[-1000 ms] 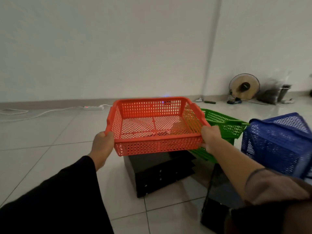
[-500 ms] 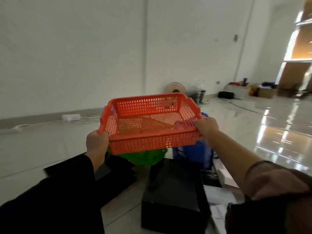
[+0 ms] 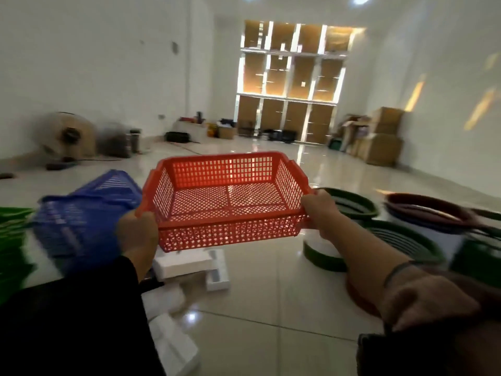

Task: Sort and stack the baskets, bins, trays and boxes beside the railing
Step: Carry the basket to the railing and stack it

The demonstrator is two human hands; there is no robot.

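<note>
I hold an orange perforated basket (image 3: 230, 202) level in the air in front of me. My left hand (image 3: 137, 233) grips its near left corner and my right hand (image 3: 320, 213) grips its near right corner. The basket is empty. Below and to the left lies a blue basket (image 3: 84, 213), blurred, with a green basket (image 3: 12, 229) at the far left edge. To the right on the floor stand round bins: dark green ones (image 3: 349, 204) (image 3: 401, 240) and a stack with a dark red rim (image 3: 428, 213).
White foam pieces (image 3: 189, 264) lie on the tiled floor under the basket. A floor fan (image 3: 71, 137) stands by the left wall. Cardboard boxes (image 3: 379, 142) sit at the far right. A tall lit shelf wall (image 3: 291, 85) closes the far end.
My view has swung to the right across the room while both hands kept hold of the orange basket. The black boxes have left the view and round bins have come in at the right.
</note>
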